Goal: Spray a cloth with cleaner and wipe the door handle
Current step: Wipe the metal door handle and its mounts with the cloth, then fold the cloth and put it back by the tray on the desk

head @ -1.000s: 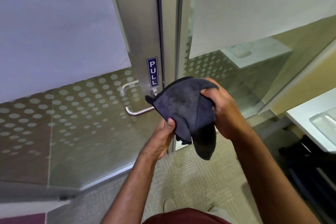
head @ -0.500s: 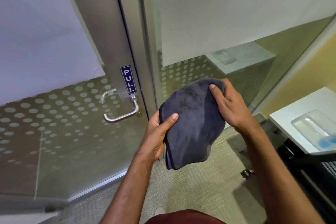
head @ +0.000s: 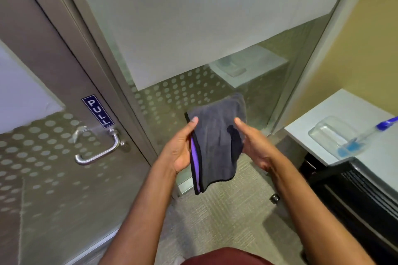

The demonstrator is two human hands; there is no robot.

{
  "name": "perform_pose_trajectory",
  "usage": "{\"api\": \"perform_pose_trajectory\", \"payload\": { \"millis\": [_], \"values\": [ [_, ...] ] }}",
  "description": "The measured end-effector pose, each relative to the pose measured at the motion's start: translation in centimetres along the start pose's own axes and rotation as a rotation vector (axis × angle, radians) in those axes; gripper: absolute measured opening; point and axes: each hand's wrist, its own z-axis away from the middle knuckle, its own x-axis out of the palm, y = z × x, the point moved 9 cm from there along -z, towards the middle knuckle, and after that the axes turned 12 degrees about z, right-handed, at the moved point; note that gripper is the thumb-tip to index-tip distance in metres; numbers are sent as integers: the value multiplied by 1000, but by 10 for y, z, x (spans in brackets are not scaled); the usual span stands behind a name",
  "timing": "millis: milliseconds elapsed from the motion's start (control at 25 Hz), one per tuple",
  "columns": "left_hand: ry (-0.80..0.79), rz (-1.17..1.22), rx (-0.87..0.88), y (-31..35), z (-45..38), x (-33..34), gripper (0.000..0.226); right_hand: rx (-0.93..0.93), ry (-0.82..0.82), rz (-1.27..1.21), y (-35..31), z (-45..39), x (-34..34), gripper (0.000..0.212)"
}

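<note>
While a dark grey cloth (head: 215,146) is held up at the centre of the frame, it is gripped along its left edge by the left hand (head: 182,150), whose thumb is pressed on the front of the fabric with the fingers hidden behind it; the right hand (head: 254,146) is set against the cloth's right edge with its fingers extended, and whether it actually grips the fabric cannot be told. A purple inner layer is exposed along the folded left edge of the cloth, and its lower corner hangs free above the carpeted floor (head: 226,217). At the right of the frame a clear spray bottle (head: 336,133) is seen lying on its side on a white surface (head: 323,114); a small pool of blue liquid is gathered at its lower end, a thin tube runs through it, and its blue head (head: 386,123) is partly cut off by the right edge. At the lower left of the frame the metal door handle (head: 99,153) is mounted on the door (head: 53,66) below a blue sign (head: 98,111) reading PULL, well apart from the cloth. A dark cabinet (head: 355,196) below the surface is cut off at the lower right and hard to make out; shapes behind the dotted glass panel (head: 176,97) are blurred.
</note>
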Motion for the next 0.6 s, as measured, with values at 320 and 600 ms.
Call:
{"api": "perform_pose_trajectory", "payload": {
  "millis": [320,600],
  "values": [
    [257,-584,252,-36,-63,-4,13,-12,381,282,10,37,-109,20],
    [129,-719,483,-45,-93,73,17,-153,714,469,-17,66,-190,48]
  ]
}}
